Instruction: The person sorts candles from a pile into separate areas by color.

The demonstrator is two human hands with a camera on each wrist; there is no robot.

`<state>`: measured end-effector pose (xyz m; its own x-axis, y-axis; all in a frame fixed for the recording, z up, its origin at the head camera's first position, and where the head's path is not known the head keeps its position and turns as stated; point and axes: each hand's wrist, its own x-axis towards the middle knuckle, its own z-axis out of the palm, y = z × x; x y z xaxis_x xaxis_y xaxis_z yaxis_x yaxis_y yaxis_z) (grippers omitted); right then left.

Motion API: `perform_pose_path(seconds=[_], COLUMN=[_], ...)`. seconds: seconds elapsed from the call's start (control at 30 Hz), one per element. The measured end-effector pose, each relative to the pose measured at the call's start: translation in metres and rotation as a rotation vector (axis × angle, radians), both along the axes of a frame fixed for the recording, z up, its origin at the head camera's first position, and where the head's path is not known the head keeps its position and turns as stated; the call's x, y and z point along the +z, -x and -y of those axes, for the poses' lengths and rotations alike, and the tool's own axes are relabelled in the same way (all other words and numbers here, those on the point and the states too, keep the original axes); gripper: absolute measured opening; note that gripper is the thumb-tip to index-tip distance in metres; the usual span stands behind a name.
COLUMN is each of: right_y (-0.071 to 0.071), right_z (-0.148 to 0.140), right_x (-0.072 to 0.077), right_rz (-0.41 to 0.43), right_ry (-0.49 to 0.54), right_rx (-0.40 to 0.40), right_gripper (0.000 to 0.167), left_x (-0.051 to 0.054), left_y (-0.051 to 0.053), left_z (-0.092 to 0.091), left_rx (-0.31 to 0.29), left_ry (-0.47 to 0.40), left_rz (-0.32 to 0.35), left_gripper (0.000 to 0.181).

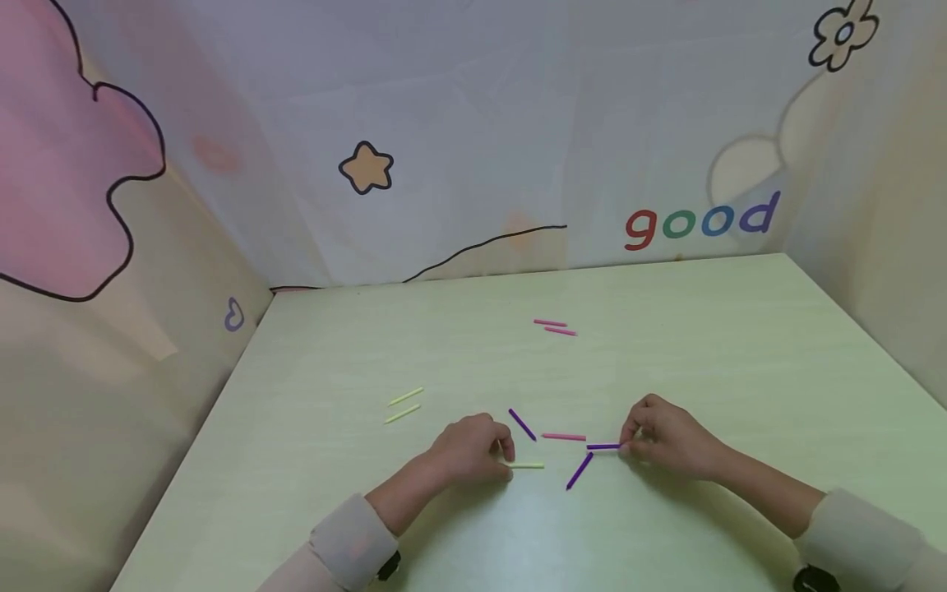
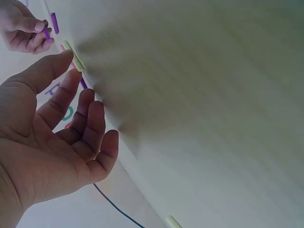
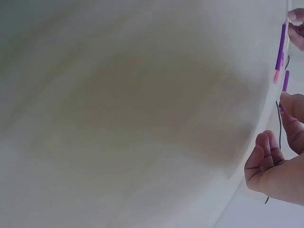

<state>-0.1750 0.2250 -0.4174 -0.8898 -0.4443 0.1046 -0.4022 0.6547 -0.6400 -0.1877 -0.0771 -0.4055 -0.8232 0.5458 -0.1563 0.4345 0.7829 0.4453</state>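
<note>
In the head view my left hand (image 1: 473, 450) pinches the left end of a pale yellow stick (image 1: 528, 466) between thumb and forefinger. My right hand (image 1: 672, 437) pinches the right end of a purple stick (image 1: 603, 446), also seen in the right wrist view beside the thumb of my right hand (image 3: 280, 156). A pink stick (image 1: 564, 437) lies left of that purple one. One purple stick (image 1: 522, 425) slants at the upper left, and another purple stick (image 1: 579, 471) slants below. In the left wrist view, the yellow stick (image 2: 73, 56) is at the fingertips of my left hand (image 2: 61, 128).
Two yellow sticks (image 1: 404, 404) lie on the table (image 1: 311, 353) beyond my left hand. Farther back are two pink sticks (image 1: 556, 327). A printed cloth (image 1: 481, 148) stands behind the table and along its sides.
</note>
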Motion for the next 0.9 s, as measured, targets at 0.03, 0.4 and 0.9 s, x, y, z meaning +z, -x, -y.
perform_pose_path(seconds=[0.03,0.4,0.9], right_y=[0.0,0.004,0.033], right_z=[-0.001,-0.02,-0.052], right_x=[0.001,0.011,0.01], right_rz=[0.0,0.05,0.052], right_ry=[0.002,0.007,-0.072], right_rx=[-0.008,-0.104,-0.19], right_gripper=[0.014,0.009,0.004], left_x=[0.0,-0.003,-0.004], left_y=[-0.001,-0.004,-0.002], left_z=[0.0,-0.001,0.0], left_rx=[0.003,0.013,0.015], left_ry=[0.005,0.053,0.013], left_rz=[-0.01,-0.11,-0.08], left_gripper=[0.01,0.012,0.013])
